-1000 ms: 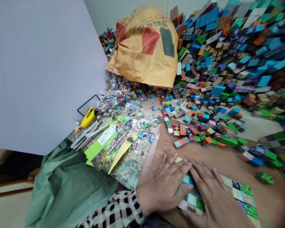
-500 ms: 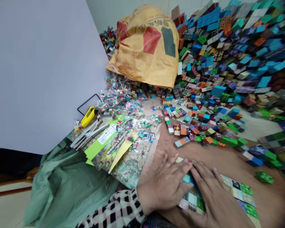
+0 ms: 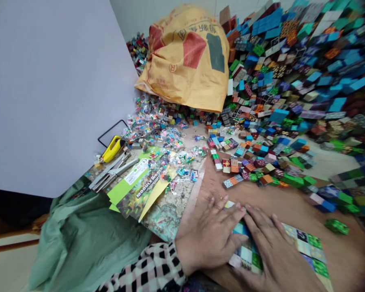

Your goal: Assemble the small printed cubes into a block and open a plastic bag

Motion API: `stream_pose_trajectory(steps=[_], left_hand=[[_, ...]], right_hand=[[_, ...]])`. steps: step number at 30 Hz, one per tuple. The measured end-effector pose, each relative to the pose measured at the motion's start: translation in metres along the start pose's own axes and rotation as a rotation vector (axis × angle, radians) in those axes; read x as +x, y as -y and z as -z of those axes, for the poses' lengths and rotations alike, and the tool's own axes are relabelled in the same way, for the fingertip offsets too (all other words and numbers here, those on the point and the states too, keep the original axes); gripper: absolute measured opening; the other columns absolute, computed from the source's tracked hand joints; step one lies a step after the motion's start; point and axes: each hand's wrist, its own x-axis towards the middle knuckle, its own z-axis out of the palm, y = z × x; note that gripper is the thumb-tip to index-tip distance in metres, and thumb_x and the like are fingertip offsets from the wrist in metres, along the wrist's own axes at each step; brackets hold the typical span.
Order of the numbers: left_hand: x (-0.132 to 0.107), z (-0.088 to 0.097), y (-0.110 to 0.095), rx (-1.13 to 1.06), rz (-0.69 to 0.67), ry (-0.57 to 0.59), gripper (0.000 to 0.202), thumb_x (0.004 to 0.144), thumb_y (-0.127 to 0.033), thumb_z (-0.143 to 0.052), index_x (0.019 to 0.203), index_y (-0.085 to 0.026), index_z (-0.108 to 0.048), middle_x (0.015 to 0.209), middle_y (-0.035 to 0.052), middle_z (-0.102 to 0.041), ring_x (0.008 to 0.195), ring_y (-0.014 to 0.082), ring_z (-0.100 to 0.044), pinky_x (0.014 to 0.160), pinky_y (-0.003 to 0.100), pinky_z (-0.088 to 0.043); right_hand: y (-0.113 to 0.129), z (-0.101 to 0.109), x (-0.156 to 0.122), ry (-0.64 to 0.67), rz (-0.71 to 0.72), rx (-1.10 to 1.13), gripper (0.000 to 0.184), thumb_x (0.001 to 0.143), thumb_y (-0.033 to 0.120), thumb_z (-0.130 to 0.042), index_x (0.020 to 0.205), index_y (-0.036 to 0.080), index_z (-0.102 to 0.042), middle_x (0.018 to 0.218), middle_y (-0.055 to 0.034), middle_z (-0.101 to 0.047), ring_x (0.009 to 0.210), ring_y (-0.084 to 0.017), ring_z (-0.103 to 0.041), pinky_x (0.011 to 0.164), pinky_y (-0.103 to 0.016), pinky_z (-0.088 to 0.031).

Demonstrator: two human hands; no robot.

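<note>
Both of my hands lie on a flat layer of small printed cubes (image 3: 246,254) set side by side on a brown board (image 3: 211,184). My left hand (image 3: 211,233) is open, its fingers stretched out over the left edge of the layer. My right hand (image 3: 275,247) also lies open, fingers spread across the middle of the cubes. The fingertips of the two hands meet near the layer's far edge. Blue, white and green cubes show between the hands, and more show right of my right hand. Much of the layer is hidden under my palms.
Loose cubes (image 3: 260,160) lie beyond my hands, with a big heap (image 3: 280,73) behind. A yellow woven bag (image 3: 185,61) stands at the back. Leftward are small clear packets (image 3: 170,138), printed cards (image 3: 140,184), a stapler (image 3: 115,172), a yellow-handled cutter (image 3: 112,149) and green cloth (image 3: 88,239).
The view has shifted very slightly. Both hands stay in the same place on the cubes, and nothing else has visibly moved.
</note>
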Motion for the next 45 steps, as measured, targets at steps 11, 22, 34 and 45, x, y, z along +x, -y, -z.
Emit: stream_pose_trajectory(steps=[11, 22, 34, 45], left_hand=[[0.0, -0.005, 0.002, 0.04, -0.011, -0.015, 0.059, 0.104, -0.049, -0.032, 0.154, -0.017, -0.031, 0.159, 0.0074, -0.037, 0.153, 0.0271, -0.014, 0.124, 0.057, -0.016], [0.0, -0.001, 0.001, 0.057, -0.002, -0.003, 0.059, 0.104, -0.05, -0.031, 0.154, -0.018, -0.031, 0.16, 0.0046, -0.035, 0.153, 0.0259, -0.015, 0.125, 0.055, -0.012], [0.001, -0.001, 0.002, 0.017, 0.0, -0.016, 0.057, 0.103, -0.049, -0.036, 0.152, -0.02, -0.034, 0.157, 0.0059, -0.041, 0.152, 0.0271, -0.019, 0.124, 0.059, -0.013], [0.0, -0.004, 0.01, -0.204, -0.018, -0.162, 0.047, 0.102, -0.041, -0.044, 0.145, -0.021, -0.048, 0.145, 0.0077, -0.056, 0.147, 0.0242, -0.033, 0.124, 0.054, -0.016]], right_hand=[[0.0, -0.002, 0.0, -0.006, 0.009, -0.015, 0.097, 0.077, 0.057, -0.058, 0.151, 0.001, -0.028, 0.137, -0.0267, -0.056, 0.128, -0.04, -0.05, 0.106, -0.056, -0.031], [-0.001, -0.002, 0.0, -0.001, 0.001, -0.045, 0.099, 0.077, 0.059, -0.055, 0.153, 0.002, -0.026, 0.138, -0.0251, -0.056, 0.128, -0.039, -0.05, 0.106, -0.054, -0.031], [0.0, -0.001, 0.0, 0.003, -0.002, -0.04, 0.096, 0.075, 0.059, -0.057, 0.149, 0.001, -0.033, 0.137, -0.0267, -0.055, 0.128, -0.039, -0.05, 0.107, -0.055, -0.03], [0.002, -0.001, -0.001, 0.0, -0.009, -0.036, 0.105, 0.077, 0.057, -0.057, 0.157, 0.002, -0.018, 0.145, -0.0267, -0.048, 0.134, -0.04, -0.044, 0.107, -0.056, -0.031]])
